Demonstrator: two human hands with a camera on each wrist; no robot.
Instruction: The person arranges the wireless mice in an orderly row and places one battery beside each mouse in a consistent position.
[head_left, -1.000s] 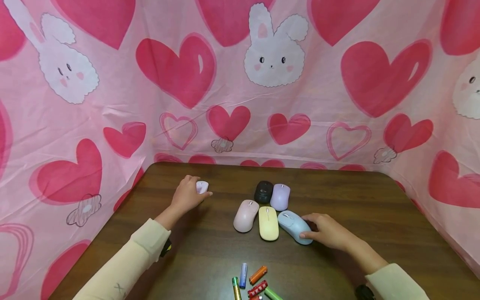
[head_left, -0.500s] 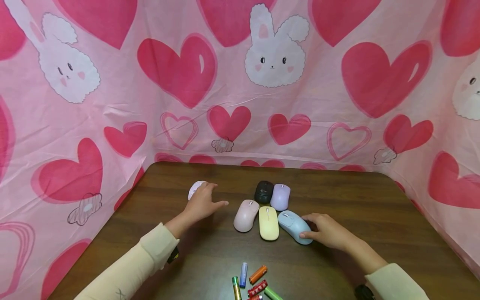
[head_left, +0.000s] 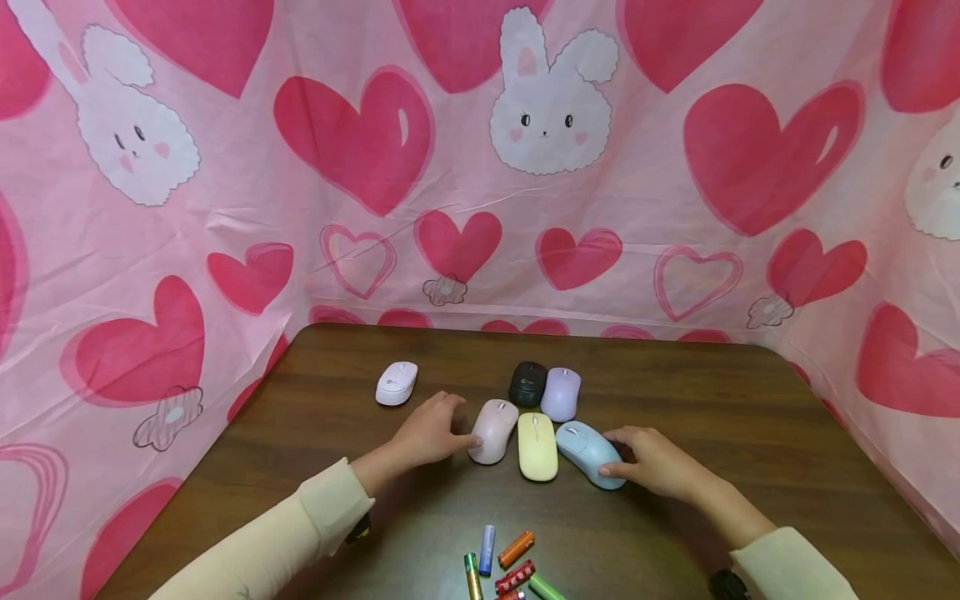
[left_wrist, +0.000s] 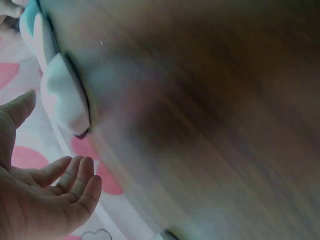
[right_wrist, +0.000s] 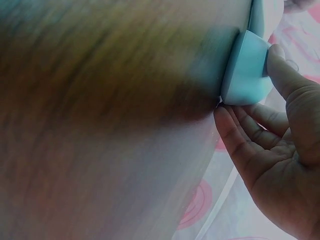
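My left hand [head_left: 427, 432] is beside the pink computer mouse [head_left: 492, 432], its thumb tip at the mouse's near left edge. In the left wrist view the fingers [left_wrist: 85, 192] are relaxed and spread from the thumb, with a gap to the mouse. My right hand [head_left: 658, 462] holds the light blue mouse [head_left: 588, 452] by its rear end, thumb on one side and fingers [right_wrist: 232, 125] on the other. Between these two mice lies a yellow mouse [head_left: 537, 447]. Behind them a black mouse [head_left: 528, 383] and a lilac mouse [head_left: 561, 394] stand side by side.
A white mouse [head_left: 397, 383] lies alone toward the back left of the brown wooden table [head_left: 405, 533]. Several loose batteries [head_left: 516, 550] lie at the front edge of the view. A pink curtain [head_left: 465, 183] with hearts and rabbits surrounds the table.
My left hand has let go of the white mouse and moved right and nearer, to the pink mouse. The right hand and the light blue mouse have stayed in place.
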